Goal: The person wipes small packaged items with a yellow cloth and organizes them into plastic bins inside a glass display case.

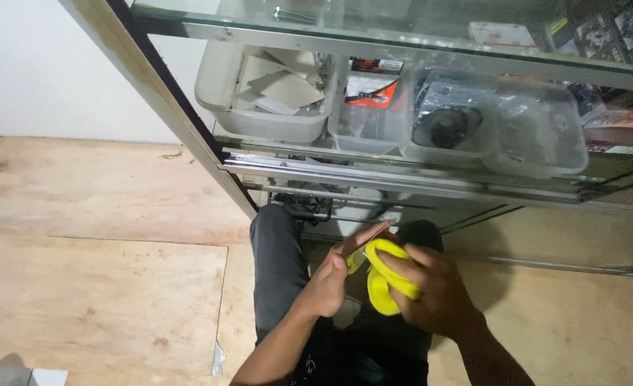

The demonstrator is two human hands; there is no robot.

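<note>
My left hand (334, 275) holds a small flat object (365, 243) by its edge, its thin side toward me, just above my lap. My right hand (434, 289) grips a yellow cloth (382, 282) and presses it against that flat object. Both hands meet in front of a glass display cabinet (402, 43). My legs in dark trousers (277, 264) lie below the hands.
Clear plastic tubs (266, 107) with papers, packets and dark parts sit on the cabinet's glass shelf. Metal sliding rails (402, 179) run along its lower edge. Plywood floor panels (95, 250) spread to the left, under a white wall (52, 71).
</note>
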